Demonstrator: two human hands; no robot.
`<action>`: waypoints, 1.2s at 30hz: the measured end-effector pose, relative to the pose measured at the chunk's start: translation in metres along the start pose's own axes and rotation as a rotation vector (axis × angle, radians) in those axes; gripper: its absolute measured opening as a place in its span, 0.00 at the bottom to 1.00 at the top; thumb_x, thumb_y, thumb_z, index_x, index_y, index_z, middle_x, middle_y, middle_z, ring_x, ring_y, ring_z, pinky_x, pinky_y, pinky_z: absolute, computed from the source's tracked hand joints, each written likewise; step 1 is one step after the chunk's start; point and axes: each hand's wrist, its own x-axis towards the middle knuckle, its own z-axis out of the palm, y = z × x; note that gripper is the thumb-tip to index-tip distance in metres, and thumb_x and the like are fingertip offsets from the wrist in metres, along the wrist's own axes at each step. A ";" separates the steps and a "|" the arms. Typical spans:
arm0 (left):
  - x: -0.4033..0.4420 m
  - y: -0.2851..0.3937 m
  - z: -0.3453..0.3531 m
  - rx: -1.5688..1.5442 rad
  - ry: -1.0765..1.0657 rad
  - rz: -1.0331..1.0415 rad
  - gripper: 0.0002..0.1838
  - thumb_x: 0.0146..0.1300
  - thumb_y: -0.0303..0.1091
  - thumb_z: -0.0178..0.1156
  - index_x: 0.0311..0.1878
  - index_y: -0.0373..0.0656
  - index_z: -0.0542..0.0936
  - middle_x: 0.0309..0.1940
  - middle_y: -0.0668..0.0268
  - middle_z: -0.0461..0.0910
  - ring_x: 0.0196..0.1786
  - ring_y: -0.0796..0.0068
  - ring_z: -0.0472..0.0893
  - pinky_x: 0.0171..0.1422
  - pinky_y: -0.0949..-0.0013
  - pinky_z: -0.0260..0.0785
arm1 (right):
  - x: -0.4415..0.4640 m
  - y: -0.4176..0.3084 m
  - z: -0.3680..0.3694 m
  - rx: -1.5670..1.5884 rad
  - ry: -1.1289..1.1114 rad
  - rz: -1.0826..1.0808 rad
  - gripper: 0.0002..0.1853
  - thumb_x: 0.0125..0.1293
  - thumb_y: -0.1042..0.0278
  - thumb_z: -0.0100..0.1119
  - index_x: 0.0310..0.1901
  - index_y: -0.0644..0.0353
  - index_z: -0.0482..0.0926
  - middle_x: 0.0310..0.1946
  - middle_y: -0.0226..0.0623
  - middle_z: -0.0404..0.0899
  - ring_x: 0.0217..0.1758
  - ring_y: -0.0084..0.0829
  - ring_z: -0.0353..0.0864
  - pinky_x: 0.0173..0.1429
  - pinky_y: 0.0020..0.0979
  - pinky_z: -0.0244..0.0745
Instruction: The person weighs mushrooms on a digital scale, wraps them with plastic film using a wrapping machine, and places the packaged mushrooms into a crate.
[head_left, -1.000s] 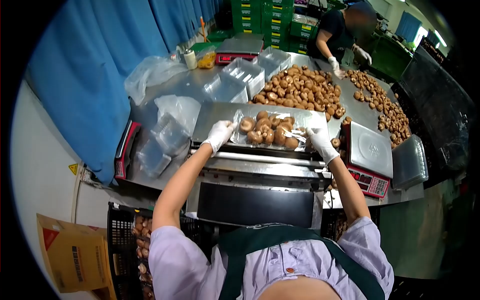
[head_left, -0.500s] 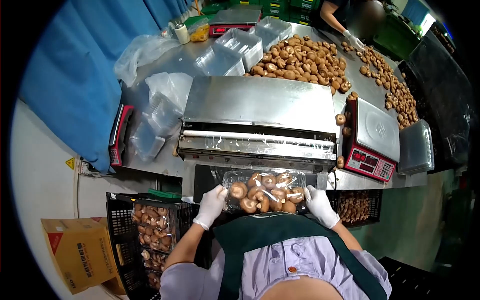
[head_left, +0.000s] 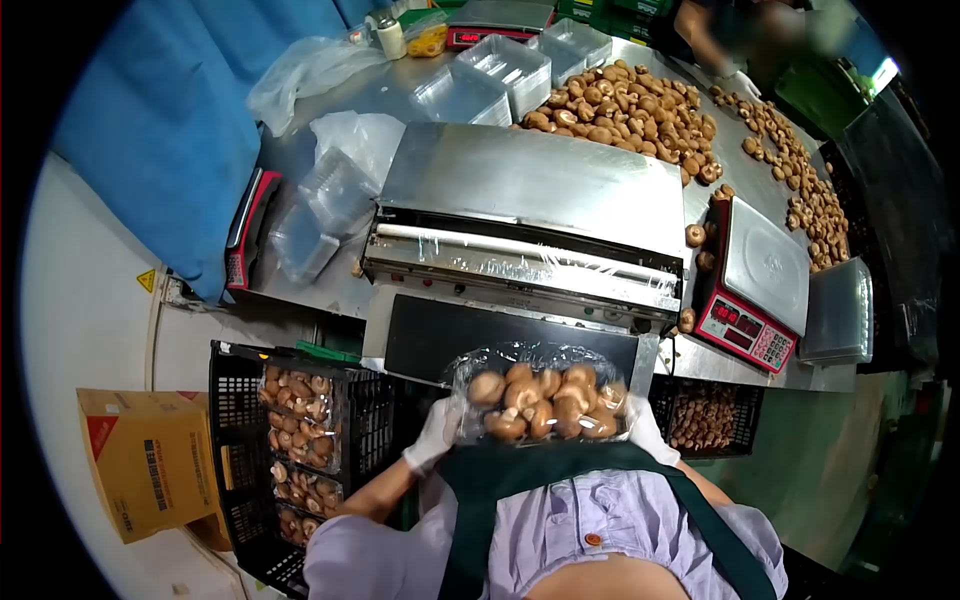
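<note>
A clear tray of shiitake mushrooms point(head_left: 545, 402), covered in shiny plastic film, is held level close to my apron. My gloved left hand point(head_left: 436, 436) grips its left end, and my gloved right hand point(head_left: 648, 430) its right end; some fingers are hidden behind the tray and film. Just beyond the tray lies the dark plate point(head_left: 470, 340) at the front of a steel film-wrapping machine point(head_left: 530, 185). A white film roller point(head_left: 450, 240) runs across that machine, with loose film along it.
A black crate point(head_left: 225, 460) with packed mushroom trays stands at lower left, beside a cardboard box point(head_left: 150, 460). Loose mushrooms point(head_left: 625, 110), a red scale point(head_left: 745, 320) and stacked empty trays point(head_left: 505, 70) occupy the table. A co-worker's gloved hand point(head_left: 740, 85) is at the far side.
The tray has come off the dark plate toward my body, and both hands have moved back with it. The camera view has shifted slightly. The co-worker's hand has moved a little.
</note>
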 end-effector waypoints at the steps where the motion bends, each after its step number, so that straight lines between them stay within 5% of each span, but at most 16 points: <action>1: 0.020 0.007 0.016 0.170 0.079 0.353 0.16 0.70 0.40 0.48 0.44 0.38 0.79 0.35 0.63 0.82 0.37 0.69 0.81 0.41 0.68 0.74 | 0.005 -0.004 0.006 0.212 0.045 -0.093 0.20 0.72 0.58 0.46 0.42 0.70 0.79 0.38 0.45 0.83 0.40 0.37 0.81 0.47 0.34 0.74; 13: 0.041 0.048 0.046 -0.126 -0.139 0.089 0.16 0.70 0.40 0.47 0.45 0.38 0.79 0.37 0.64 0.81 0.37 0.71 0.81 0.41 0.70 0.73 | -0.003 -0.094 0.017 0.852 -0.397 -0.314 0.18 0.73 0.59 0.45 0.44 0.66 0.79 0.40 0.36 0.82 0.41 0.30 0.80 0.48 0.31 0.75; 14: 0.040 0.047 0.048 -0.136 -0.149 0.085 0.16 0.70 0.40 0.47 0.45 0.38 0.79 0.38 0.64 0.81 0.37 0.72 0.81 0.41 0.70 0.73 | 0.006 -0.100 0.008 0.818 -0.327 -0.332 0.18 0.73 0.60 0.45 0.44 0.66 0.79 0.41 0.36 0.82 0.41 0.29 0.80 0.48 0.31 0.75; 15: 0.040 0.048 0.051 -0.147 -0.159 0.083 0.16 0.70 0.40 0.47 0.45 0.38 0.78 0.38 0.64 0.81 0.37 0.72 0.81 0.41 0.71 0.73 | 0.029 -0.116 -0.009 -0.075 -0.094 -0.500 0.16 0.72 0.58 0.47 0.41 0.63 0.80 0.38 0.35 0.81 0.40 0.24 0.79 0.46 0.26 0.75; 16: 0.038 0.049 0.054 -0.158 -0.168 0.080 0.16 0.71 0.40 0.47 0.45 0.38 0.78 0.38 0.64 0.81 0.37 0.72 0.81 0.41 0.71 0.73 | 0.047 -0.101 -0.022 0.503 -0.098 -0.152 0.17 0.70 0.54 0.49 0.37 0.60 0.80 0.38 0.36 0.82 0.39 0.24 0.79 0.42 0.23 0.74; 17: 0.038 0.050 0.057 -0.169 -0.176 0.081 0.16 0.71 0.40 0.47 0.46 0.38 0.78 0.38 0.64 0.81 0.36 0.72 0.81 0.41 0.71 0.73 | 0.050 -0.111 -0.042 0.627 -0.037 -0.176 0.18 0.69 0.52 0.49 0.36 0.58 0.80 0.38 0.38 0.81 0.38 0.25 0.80 0.39 0.22 0.72; 19: 0.041 0.052 0.062 -0.188 -0.192 0.078 0.16 0.71 0.40 0.46 0.46 0.38 0.78 0.39 0.64 0.81 0.36 0.73 0.81 0.40 0.72 0.73 | 0.061 -0.122 -0.031 1.321 -0.528 -0.588 0.18 0.69 0.51 0.47 0.38 0.55 0.81 0.40 0.39 0.81 0.40 0.29 0.80 0.39 0.25 0.74; 27: 0.033 0.068 0.067 -0.308 -0.281 -0.001 0.16 0.71 0.40 0.46 0.47 0.38 0.78 0.40 0.65 0.80 0.36 0.75 0.80 0.40 0.73 0.72 | 0.050 -0.116 0.034 0.751 -0.811 -0.296 0.17 0.69 0.52 0.49 0.40 0.57 0.81 0.42 0.39 0.80 0.40 0.29 0.80 0.40 0.27 0.75; 31: 0.029 0.099 -0.018 -0.386 0.149 -0.151 0.17 0.71 0.40 0.45 0.47 0.38 0.77 0.41 0.65 0.80 0.36 0.75 0.80 0.40 0.74 0.72 | 0.050 -0.104 0.049 0.541 -0.855 -0.250 0.17 0.68 0.53 0.50 0.41 0.57 0.81 0.42 0.39 0.80 0.40 0.30 0.80 0.40 0.28 0.75; 33: 0.019 0.138 -0.051 -0.314 0.285 -0.013 0.16 0.71 0.39 0.46 0.48 0.37 0.77 0.42 0.65 0.80 0.38 0.80 0.80 0.42 0.77 0.70 | 0.050 -0.100 0.055 0.427 -0.863 -0.258 0.16 0.68 0.53 0.51 0.41 0.58 0.81 0.43 0.39 0.80 0.40 0.30 0.80 0.40 0.28 0.75; 36: 0.002 0.200 -0.057 0.068 0.208 0.227 0.16 0.65 0.38 0.56 0.49 0.36 0.77 0.43 0.60 0.80 0.39 0.75 0.82 0.47 0.74 0.72 | 0.060 -0.102 0.060 0.253 -0.864 -0.288 0.16 0.68 0.54 0.52 0.41 0.58 0.81 0.43 0.38 0.80 0.41 0.30 0.80 0.41 0.29 0.75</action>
